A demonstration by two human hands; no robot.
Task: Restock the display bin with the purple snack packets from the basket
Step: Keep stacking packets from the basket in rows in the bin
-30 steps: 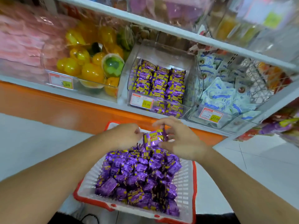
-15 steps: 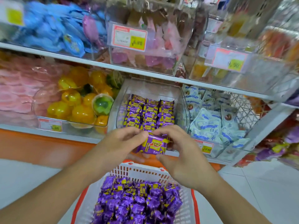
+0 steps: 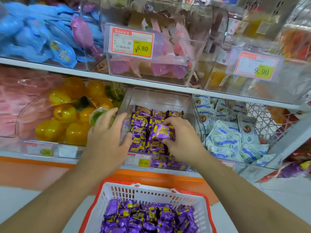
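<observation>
The purple packet is now inside the clear display bin, in the middle of the frame, on top of the rows of packets already lying there. Half a second ago it was held in front of the bin, above the basket, between both hands; a second ago it was only just lifted from the pile. So it has travelled from the basket up to the shelf, and only the letting go remains for this piece, as I judge it.

The right hand holds the packet, with the fingers curled over its top and the thumb under its lower edge. The left hand has let go of it; its fingers are now spread and straight, resting against the left wall of the bin, perhaps to steady it.

The basket, white with a red rim, stands at the bottom centre of the frame and is full of purple packets, so many more trips are needed. Left of the bin are yellow cups, right of it white-and-blue packets.
</observation>
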